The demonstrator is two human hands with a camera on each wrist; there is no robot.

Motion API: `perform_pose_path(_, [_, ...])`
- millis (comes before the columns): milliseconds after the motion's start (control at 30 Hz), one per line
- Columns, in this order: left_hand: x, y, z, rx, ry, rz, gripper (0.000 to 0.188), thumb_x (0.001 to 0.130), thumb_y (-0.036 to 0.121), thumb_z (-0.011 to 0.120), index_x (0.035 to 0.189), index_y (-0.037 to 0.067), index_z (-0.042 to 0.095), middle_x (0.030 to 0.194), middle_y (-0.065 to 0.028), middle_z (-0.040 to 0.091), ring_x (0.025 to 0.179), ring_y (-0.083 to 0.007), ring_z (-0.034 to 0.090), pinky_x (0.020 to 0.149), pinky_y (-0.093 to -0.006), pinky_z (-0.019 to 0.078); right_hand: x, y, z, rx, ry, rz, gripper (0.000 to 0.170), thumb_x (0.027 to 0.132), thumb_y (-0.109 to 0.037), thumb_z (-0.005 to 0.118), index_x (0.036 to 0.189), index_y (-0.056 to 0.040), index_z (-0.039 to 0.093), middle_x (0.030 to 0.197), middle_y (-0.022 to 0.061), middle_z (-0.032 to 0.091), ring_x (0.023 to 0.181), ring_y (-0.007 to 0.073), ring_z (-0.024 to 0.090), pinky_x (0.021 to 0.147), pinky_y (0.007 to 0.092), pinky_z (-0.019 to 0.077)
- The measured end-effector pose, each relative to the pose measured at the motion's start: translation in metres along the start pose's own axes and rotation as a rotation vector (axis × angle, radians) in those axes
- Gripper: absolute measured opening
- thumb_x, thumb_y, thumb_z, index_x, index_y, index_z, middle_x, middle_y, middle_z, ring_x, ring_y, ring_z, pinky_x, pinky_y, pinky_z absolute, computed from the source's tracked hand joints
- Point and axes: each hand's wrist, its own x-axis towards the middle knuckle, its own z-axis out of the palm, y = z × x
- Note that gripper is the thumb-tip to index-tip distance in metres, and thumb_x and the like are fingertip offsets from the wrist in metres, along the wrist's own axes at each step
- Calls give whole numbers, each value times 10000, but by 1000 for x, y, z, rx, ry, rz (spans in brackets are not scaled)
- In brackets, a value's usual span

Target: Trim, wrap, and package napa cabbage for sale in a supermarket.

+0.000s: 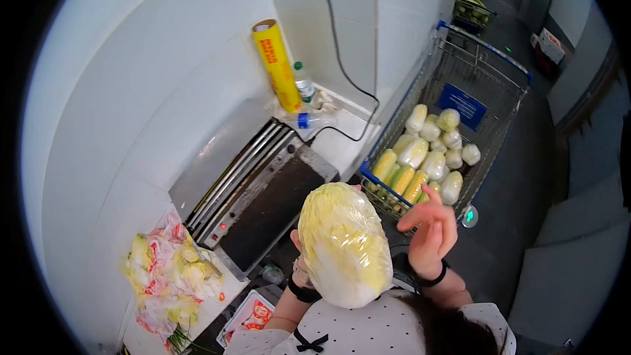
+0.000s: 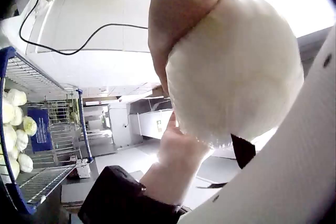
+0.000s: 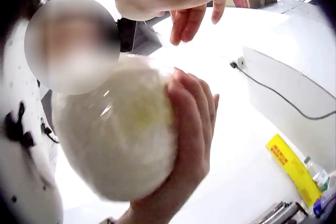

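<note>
A large napa cabbage (image 1: 345,243) in clear, shiny plastic film is held up in front of the person's chest. The left hand (image 1: 300,266) grips it from the side, mostly hidden behind it in the head view. In the right wrist view, the left hand's fingers (image 3: 189,113) curl round the wrapped cabbage (image 3: 121,134). The right hand (image 1: 432,229) is raised beside the cabbage, apart from it, fingers loosely bent and holding nothing. Below and beyond the cabbage lies a film-wrapping machine (image 1: 269,197) with a dark plate, metal rollers and a lit red switch.
A shopping cart (image 1: 483,59) with several wrapped cabbages (image 1: 414,151) and corn cobs stands at right. Behind the machine are a yellow film roll (image 1: 276,66), bottles (image 1: 303,82) and a black cable (image 1: 335,33). Leaf scraps and plastic bags (image 1: 171,276) lie at left.
</note>
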Motion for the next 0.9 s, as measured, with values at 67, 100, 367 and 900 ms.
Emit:
perform_pose_path(67, [9,-14,16,-55,11,-65,906,707,633,560,1392,164,197,1121,-214,493,957,-367,520,826,-457,440,30,2,-21,113,-73,125,330,920,-190,317,1048,34,521,919,125,611,879,199,576,966,421,331])
perform_pose_path(100, [13,-22,20,-70,21,-94,932,686,665,556,1392,172,199,1138,-214,485,974,-370,513,836,-459,435,48,2,-26,154,-122,225,349,927,-179,319,1128,42,499,1068,151,588,1013,209,546,982,388,320])
perform_pose_path(367, [52,-55,8,301,19,-111,886,735,768,307,1398,189,202,1404,-81,292,1255,-286,336,1003,-445,324,76,15,-51,-69,-643,220,452,905,-137,359,1323,28,311,1372,163,332,1298,285,272,1061,364,196])
perform_pose_path(900, [92,-38,26,219,-89,-336,787,811,679,299,1366,121,277,1349,-121,373,1194,-281,422,981,-421,368,69,40,-74,-227,-692,158,693,876,-430,386,1382,-3,180,1446,191,133,1351,311,106,1083,417,114])
